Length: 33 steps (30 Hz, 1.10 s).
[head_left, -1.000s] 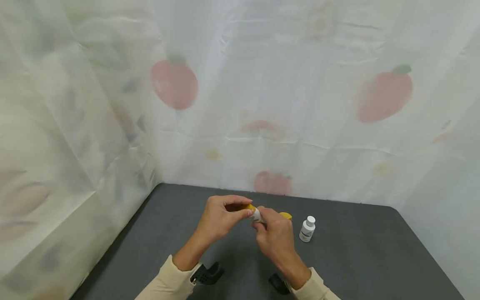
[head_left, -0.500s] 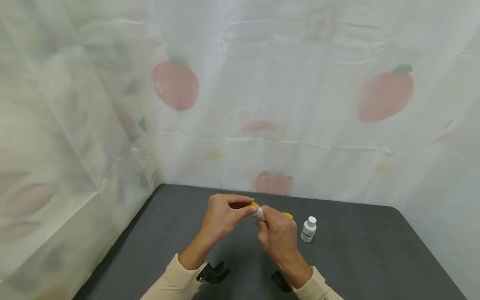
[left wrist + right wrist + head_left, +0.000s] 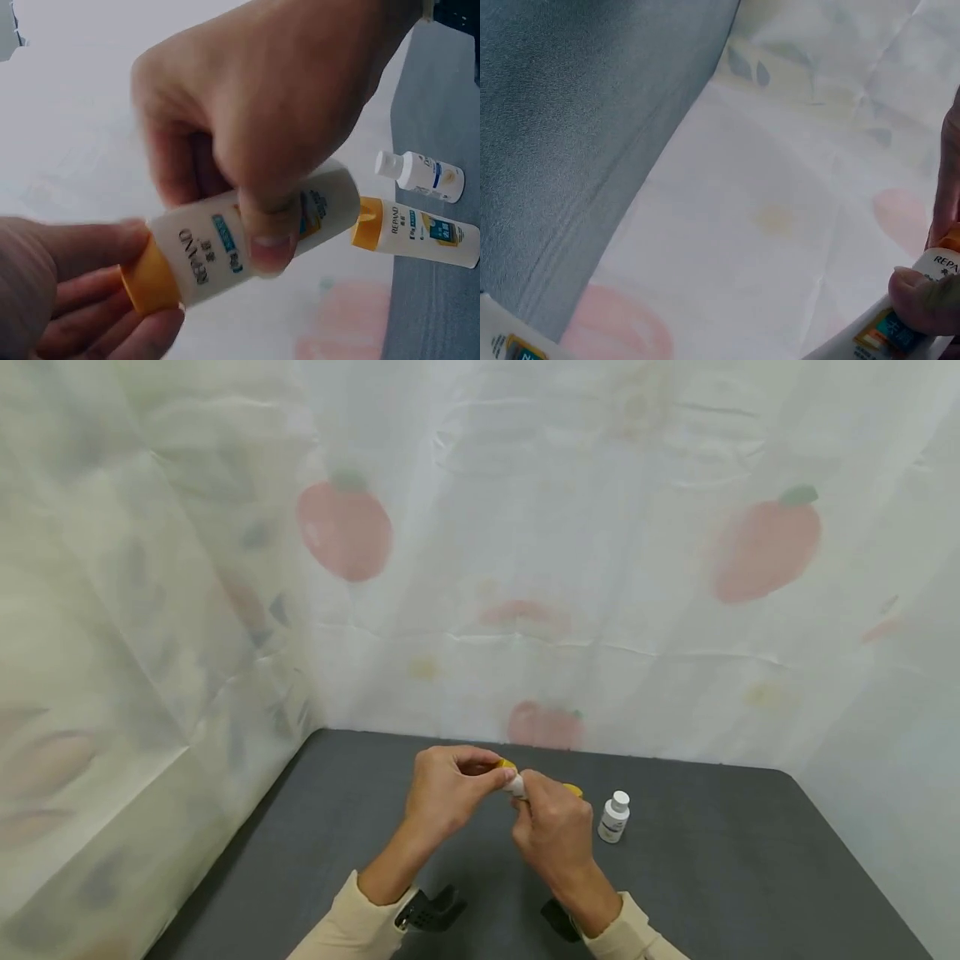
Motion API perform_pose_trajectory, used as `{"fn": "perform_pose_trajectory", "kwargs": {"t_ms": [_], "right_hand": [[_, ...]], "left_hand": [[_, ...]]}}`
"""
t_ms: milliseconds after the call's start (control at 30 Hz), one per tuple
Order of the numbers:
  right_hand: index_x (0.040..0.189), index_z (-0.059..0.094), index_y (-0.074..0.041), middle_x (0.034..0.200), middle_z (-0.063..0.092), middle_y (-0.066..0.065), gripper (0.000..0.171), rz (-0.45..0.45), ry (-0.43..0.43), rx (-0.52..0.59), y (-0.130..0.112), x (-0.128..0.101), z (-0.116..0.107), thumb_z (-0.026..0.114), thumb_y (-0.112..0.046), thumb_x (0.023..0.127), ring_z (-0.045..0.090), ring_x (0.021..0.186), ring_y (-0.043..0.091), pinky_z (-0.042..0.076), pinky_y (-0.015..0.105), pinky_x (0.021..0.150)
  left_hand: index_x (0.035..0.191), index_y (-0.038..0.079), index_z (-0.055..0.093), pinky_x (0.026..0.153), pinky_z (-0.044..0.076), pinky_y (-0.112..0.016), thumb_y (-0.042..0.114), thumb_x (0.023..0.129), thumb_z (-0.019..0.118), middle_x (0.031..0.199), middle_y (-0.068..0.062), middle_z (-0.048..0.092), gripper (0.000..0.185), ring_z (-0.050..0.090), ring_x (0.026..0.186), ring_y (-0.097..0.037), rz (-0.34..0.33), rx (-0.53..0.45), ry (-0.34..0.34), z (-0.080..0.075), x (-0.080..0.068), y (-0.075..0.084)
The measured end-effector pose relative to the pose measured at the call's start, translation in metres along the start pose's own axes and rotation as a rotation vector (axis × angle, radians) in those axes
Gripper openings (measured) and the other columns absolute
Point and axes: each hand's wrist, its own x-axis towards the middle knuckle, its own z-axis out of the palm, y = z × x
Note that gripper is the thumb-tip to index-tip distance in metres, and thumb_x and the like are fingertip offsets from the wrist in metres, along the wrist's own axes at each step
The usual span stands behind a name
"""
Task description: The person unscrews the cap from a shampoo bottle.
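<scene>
Above the dark grey table both hands hold one small white bottle with a yellow cap. My left hand pinches the cap end; in the left wrist view its fingers wrap the yellow cap. My right hand grips the white body, with its thumb pressed on the blue label. The right wrist view shows a thumb on the bottle at the frame's lower right.
A second white bottle with a yellow cap lies on the table just behind my right hand. A small white bottle with a white cap stands to its right. A fruit-patterned white sheet walls the table at the back and left.
Almost nothing differs. Both hands keep their hold on the bottle and have drifted slightly up and away from me.
</scene>
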Motion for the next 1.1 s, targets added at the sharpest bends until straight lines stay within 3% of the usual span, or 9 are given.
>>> {"fn": "perform_pose_trajectory", "kwargs": {"t_ms": [100, 233, 333, 467, 567, 667, 1100], "right_hand": [[0.083, 0.063, -0.008, 0.069, 0.066, -0.001, 0.031, 0.000, -0.007, 0.028, -0.002, 0.002, -0.005, 0.088, 0.002, 0.068, 0.063, 0.055, 0.013, 0.050, 0.029, 0.044], [0.081, 0.065, -0.011, 0.067, 0.066, -0.003, 0.028, 0.061, -0.058, 0.109, -0.005, 0.003, -0.012, 0.089, 0.001, 0.071, 0.059, 0.053, 0.007, 0.048, 0.023, 0.048], [0.082, 0.071, -0.011, 0.069, 0.070, -0.003, 0.027, 0.116, -0.110, 0.173, -0.006, 0.001, -0.020, 0.092, -0.001, 0.069, 0.063, 0.055, 0.005, 0.050, 0.020, 0.051], [0.092, 0.077, -0.009, 0.077, 0.078, 0.001, 0.032, 0.181, -0.168, 0.280, -0.008, -0.002, -0.030, 0.094, -0.001, 0.066, 0.072, 0.063, 0.006, 0.056, 0.017, 0.058], [0.099, 0.080, -0.007, 0.083, 0.081, 0.004, 0.037, 0.234, -0.208, 0.369, -0.008, -0.003, -0.036, 0.094, 0.000, 0.066, 0.075, 0.069, 0.007, 0.058, 0.017, 0.062], [0.101, 0.081, -0.005, 0.084, 0.081, 0.006, 0.038, 0.271, -0.234, 0.425, -0.006, -0.005, -0.040, 0.093, 0.002, 0.065, 0.076, 0.072, 0.008, 0.058, 0.016, 0.064], [0.100, 0.080, -0.004, 0.082, 0.081, 0.006, 0.038, 0.268, -0.226, 0.413, -0.003, -0.008, -0.042, 0.093, 0.003, 0.064, 0.075, 0.069, 0.008, 0.056, 0.015, 0.062]], "left_hand": [[0.110, 0.012, 0.082, 0.084, 0.063, -0.024, 0.021, 0.087, 0.087, 0.116, -0.005, 0.080, 0.026, 0.077, 0.105, -0.020, 0.083, -0.071, -0.118, -0.009, 0.001, -0.004], [0.130, 0.002, 0.072, 0.103, 0.057, -0.027, 0.009, 0.093, 0.079, 0.144, -0.014, 0.066, 0.038, 0.066, 0.131, -0.025, 0.258, -0.208, -0.370, -0.024, 0.005, -0.013], [0.133, -0.001, 0.070, 0.105, 0.056, -0.028, 0.002, 0.094, 0.074, 0.146, -0.019, 0.063, 0.039, 0.061, 0.137, -0.020, 0.340, -0.267, -0.536, -0.031, 0.010, -0.017], [0.134, -0.003, 0.068, 0.104, 0.057, -0.031, 0.002, 0.094, 0.074, 0.144, -0.023, 0.063, 0.041, 0.060, 0.138, -0.012, 0.420, -0.278, -0.661, -0.033, 0.014, -0.019], [0.131, -0.008, 0.068, 0.103, 0.059, -0.034, 0.002, 0.093, 0.075, 0.139, -0.027, 0.065, 0.040, 0.063, 0.134, -0.013, 0.472, -0.278, -0.687, -0.033, 0.016, -0.020], [0.126, -0.011, 0.070, 0.102, 0.059, -0.037, 0.002, 0.092, 0.076, 0.135, -0.030, 0.066, 0.037, 0.064, 0.134, -0.013, 0.481, -0.306, -0.702, -0.030, 0.017, -0.020], [0.121, -0.015, 0.070, 0.099, 0.060, -0.035, 0.001, 0.089, 0.078, 0.129, -0.035, 0.067, 0.037, 0.066, 0.130, -0.011, 0.444, -0.379, -0.655, -0.017, 0.013, -0.028]]}}
